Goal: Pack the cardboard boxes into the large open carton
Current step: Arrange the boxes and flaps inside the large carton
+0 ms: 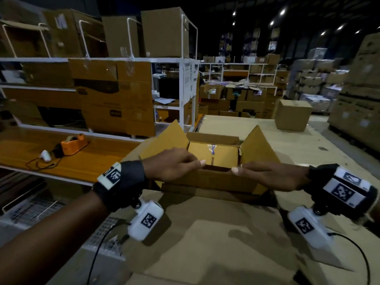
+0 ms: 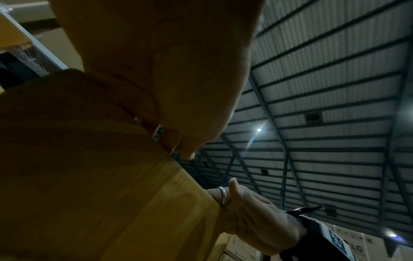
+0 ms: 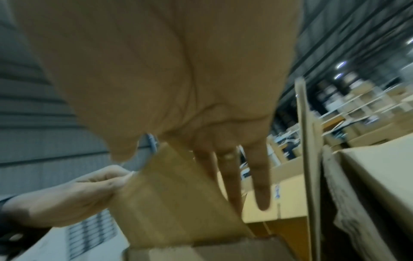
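Already both your hands are on the near flap of the carton.

Nearest, at lower centre of the head view, your left hand point(image 1: 174, 164) and right hand point(image 1: 265, 175) each pinch the top edge of the near flap point(image 1: 207, 177), thumbs on the outer face and fingers curled over it; the right wrist view shows your fingers point(image 3: 261, 190) reaching inside. Just beyond, the large open carton point(image 1: 164, 140) sits on the bench point(image 1: 205, 233) with its side flaps raised, and one cardboard box point(image 1: 213, 153) lies inside, filling most of the floor you can see. Farther off, upper right of centre, another box point(image 1: 293, 115) stands unpacked on the bench. So packing looks partly done: at least that box is left, if it belongs to the load.
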The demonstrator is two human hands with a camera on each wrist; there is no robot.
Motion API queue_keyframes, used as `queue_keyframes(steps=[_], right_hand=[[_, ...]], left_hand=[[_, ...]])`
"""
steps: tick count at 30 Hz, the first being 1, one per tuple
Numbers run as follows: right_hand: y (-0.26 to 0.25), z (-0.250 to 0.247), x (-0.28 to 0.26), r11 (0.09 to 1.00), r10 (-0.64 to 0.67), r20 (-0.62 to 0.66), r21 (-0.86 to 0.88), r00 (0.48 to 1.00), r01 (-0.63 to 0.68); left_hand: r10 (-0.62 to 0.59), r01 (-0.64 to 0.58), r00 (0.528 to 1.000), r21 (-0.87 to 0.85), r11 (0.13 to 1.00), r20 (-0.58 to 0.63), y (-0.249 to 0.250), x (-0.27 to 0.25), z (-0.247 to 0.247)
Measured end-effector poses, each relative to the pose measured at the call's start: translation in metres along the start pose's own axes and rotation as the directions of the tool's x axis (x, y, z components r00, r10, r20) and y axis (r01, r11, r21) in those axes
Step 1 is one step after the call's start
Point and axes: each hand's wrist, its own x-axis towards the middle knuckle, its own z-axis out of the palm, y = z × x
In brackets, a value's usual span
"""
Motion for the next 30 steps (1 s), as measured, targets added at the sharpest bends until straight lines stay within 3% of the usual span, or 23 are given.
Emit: queue_keyframes(steps=[5, 8, 11, 17, 24, 30], right_hand=[[-0.013, 0.011, -0.002, 0.999, -0.028, -0.252, 0.022, 0.967, 0.035], [-0.014, 0.016, -0.009, 0.994, -0.058, -0.346, -0.104, 0.936, 0.023], [-0.007, 0.016, -0.018, 0.977, -0.064, -0.422, -0.210, 0.904, -0.029], [0.020, 0.017, -0.046, 0.985, -0.086, -0.510, -0.170, 0.856, -0.002], [0.072, 0.034, -0.117, 0.995, -0.080, -0.633, -0.094, 0.770, 0.026], [0.166, 0.067, -0.204, 0.995, 0.014, -0.727, 0.079, 0.687, 0.064]], left_hand=[[0.084, -0.082, 0.990, 0.030, 0.996, -0.110, 0.003, 0.009, -0.002], [0.150, -0.155, 0.978, -0.025, 0.988, -0.146, 0.005, 0.012, -0.006], [0.178, -0.187, 0.967, -0.033, 0.982, -0.182, 0.013, 0.011, -0.010], [0.205, -0.196, 0.954, 0.063, 0.979, -0.218, 0.040, 0.005, -0.009], [0.299, -0.273, 0.937, 0.155, 0.949, -0.182, 0.132, 0.009, 0.034], [0.330, -0.306, 0.937, 0.186, 0.934, -0.118, 0.243, 0.026, 0.117]])
